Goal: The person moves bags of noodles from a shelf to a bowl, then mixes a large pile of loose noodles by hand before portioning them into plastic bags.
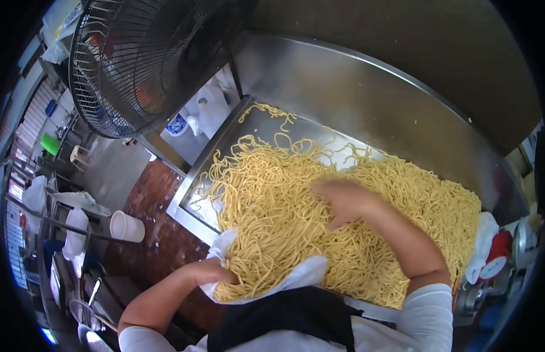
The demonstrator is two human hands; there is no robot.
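A large heap of yellow noodles (401, 217) covers much of a metal tray (197, 186) in front of me. At the near edge, a white plastic bag (304, 274) lies spread open with noodles in its mouth. My left hand (212, 272) grips the bag's left rim, its fingertips partly hidden among the noodles and plastic. Over the middle of the heap is my right hand (346, 200), smeared by motion. Its thumb stands apart from the other fingers, and no noodles show in its grasp.
A big wire-caged fan (146, 64) looms at the upper left. Behind the tray rises a metal back wall (343, 82). A white bucket (127, 226) stands at left on the reddish floor (158, 199). Metal pots (525, 242) and a red item (496, 256) sit at far right.
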